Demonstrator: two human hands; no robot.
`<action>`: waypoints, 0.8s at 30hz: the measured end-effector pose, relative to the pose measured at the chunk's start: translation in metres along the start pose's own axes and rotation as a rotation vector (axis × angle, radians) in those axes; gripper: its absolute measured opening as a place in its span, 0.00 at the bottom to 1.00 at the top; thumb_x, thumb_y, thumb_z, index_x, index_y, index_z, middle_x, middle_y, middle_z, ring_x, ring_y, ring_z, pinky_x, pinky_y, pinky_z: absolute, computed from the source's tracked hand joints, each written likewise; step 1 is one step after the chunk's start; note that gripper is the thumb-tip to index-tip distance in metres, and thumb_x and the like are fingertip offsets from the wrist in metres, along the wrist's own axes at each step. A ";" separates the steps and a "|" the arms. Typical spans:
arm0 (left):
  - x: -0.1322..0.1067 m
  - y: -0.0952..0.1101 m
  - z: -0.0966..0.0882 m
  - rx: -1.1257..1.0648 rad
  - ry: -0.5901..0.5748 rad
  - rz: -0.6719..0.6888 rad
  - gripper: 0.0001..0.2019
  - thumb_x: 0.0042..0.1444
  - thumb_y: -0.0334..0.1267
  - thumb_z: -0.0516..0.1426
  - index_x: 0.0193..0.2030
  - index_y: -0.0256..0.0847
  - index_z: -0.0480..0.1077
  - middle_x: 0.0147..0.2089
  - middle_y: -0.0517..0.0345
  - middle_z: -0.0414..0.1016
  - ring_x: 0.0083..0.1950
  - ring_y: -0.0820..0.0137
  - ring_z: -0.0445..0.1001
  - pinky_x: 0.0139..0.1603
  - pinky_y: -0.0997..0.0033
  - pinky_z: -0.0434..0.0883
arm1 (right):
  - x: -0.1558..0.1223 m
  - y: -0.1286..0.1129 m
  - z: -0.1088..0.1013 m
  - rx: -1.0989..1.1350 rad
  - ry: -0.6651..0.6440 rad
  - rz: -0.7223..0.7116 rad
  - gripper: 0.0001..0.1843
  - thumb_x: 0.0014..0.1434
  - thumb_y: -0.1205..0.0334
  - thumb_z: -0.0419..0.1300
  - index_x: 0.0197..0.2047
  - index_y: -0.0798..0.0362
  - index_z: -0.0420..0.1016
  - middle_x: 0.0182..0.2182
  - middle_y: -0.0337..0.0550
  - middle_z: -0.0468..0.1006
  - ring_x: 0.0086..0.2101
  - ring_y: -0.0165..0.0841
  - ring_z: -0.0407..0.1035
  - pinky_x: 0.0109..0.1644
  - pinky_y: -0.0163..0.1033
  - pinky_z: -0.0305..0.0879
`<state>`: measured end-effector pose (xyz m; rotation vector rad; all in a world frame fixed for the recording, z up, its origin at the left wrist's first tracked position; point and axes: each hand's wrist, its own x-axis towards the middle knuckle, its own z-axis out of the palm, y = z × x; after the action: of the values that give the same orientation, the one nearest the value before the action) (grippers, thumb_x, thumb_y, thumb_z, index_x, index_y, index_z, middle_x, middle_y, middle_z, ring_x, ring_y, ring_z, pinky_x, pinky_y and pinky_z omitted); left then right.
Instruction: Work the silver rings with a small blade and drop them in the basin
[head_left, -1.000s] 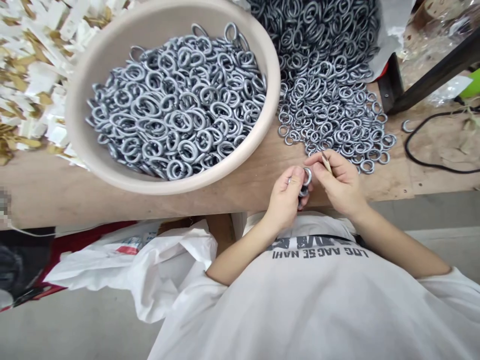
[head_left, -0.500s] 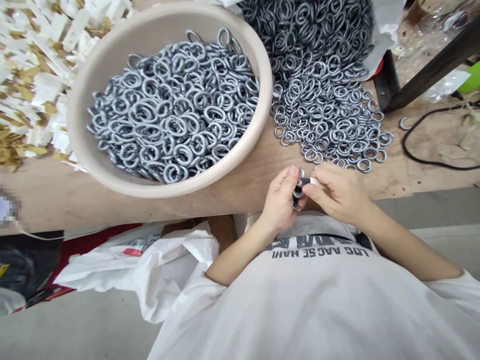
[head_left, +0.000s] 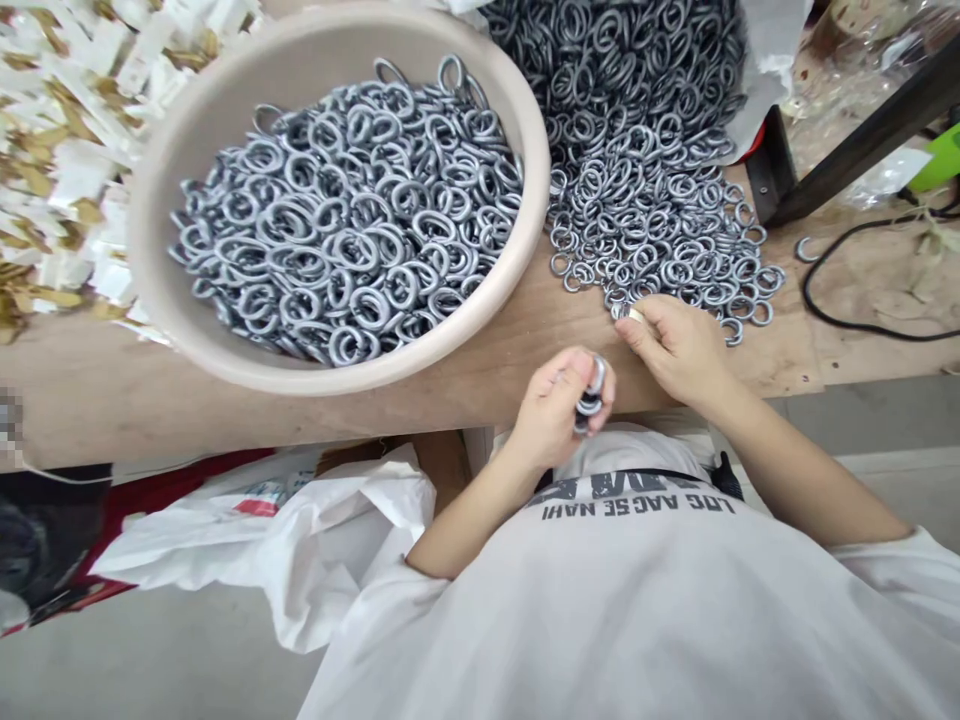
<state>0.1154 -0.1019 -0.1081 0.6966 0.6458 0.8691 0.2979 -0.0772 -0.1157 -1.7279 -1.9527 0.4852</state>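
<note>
The left hand [head_left: 556,412] covers most of a small stack of metal rings [head_left: 590,398], so their number cannot be told; the right hand [head_left: 679,350] hides nearly all of a pale sliver [head_left: 636,315] at its fingertips, too small to name. The top edge cuts off the beige basin [head_left: 534,215] and the ring heap [head_left: 622,80] behind it; the left edge crops the white-and-gold pieces [head_left: 64,170], and a pixelated patch [head_left: 9,420] there stays unreadable.
</note>
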 end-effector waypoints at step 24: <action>0.017 -0.007 0.012 -0.008 0.209 -0.103 0.23 0.56 0.59 0.64 0.36 0.41 0.66 0.24 0.67 0.66 0.17 0.81 0.61 0.15 0.81 0.52 | -0.021 -0.035 0.007 1.135 -0.118 0.285 0.20 0.59 0.41 0.68 0.41 0.45 0.68 0.31 0.34 0.73 0.24 0.30 0.68 0.27 0.38 0.68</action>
<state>0.1357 -0.0941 -0.1104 0.5643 0.8577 0.8544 0.2672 -0.1028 -0.1045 -1.1787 -1.0447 1.4612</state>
